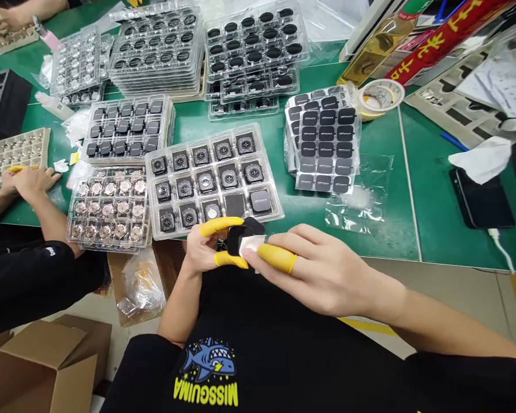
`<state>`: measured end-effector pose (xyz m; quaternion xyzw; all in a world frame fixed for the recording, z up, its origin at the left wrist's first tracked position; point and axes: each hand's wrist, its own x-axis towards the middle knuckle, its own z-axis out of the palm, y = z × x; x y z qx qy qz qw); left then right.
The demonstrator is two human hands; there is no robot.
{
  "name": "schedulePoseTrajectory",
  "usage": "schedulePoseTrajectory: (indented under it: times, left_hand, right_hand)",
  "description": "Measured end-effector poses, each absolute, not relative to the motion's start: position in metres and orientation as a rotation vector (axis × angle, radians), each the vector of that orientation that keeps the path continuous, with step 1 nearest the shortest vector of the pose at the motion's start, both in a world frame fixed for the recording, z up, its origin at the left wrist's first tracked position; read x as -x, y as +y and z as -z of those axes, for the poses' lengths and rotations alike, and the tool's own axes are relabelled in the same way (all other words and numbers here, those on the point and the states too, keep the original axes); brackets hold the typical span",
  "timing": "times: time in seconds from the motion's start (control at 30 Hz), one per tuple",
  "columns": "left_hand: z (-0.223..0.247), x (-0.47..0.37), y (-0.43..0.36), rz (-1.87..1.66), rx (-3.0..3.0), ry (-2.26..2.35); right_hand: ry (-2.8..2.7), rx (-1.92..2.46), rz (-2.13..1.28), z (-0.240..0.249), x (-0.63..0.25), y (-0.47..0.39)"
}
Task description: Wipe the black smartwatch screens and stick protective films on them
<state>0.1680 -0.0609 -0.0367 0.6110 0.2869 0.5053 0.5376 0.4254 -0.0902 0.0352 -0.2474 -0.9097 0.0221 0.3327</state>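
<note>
My left hand (206, 248), with yellow finger cots on thumb and forefinger, grips a small black square watch body (239, 238) just off the near table edge. My right hand (322, 269), one yellow cot on the forefinger, presses a small white film or wipe (251, 245) against that black piece. Directly beyond my hands lies a clear plastic tray (215, 179) whose pockets hold several square watch bodies, most showing round sensor backs. To its right lies a stack of sheets with black square films (327, 143).
Clear trays of black parts (253, 49) and silvery round parts (109, 209) crowd the green mat. A tape roll (380, 96), a phone (484, 201) on its cable and an empty clear bag (361, 198) lie right. Another person's hands (28, 182) work at left. An open cardboard box (47, 361) stands below.
</note>
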Motion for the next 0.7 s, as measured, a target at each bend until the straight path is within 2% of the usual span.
schedulePoseTrajectory:
  times: [0.2, 0.5, 0.7]
  left_hand:
    - [0.043, -0.158, -0.064, -1.087, -1.516, 0.772]
    - [0.048, -0.16, -0.065, -1.191, -1.363, 0.758]
    - [0.043, -0.155, -0.065, -1.18, -1.346, 0.763]
  right_hand:
    - [-2.453, 0.616, 0.017, -0.037, -0.417, -0.082]
    - [-2.47, 0.812, 0.274, -0.025, -0.424, -0.065]
    - [-2.293, 0.899, 0.099, -0.029, -0.445, -0.071]
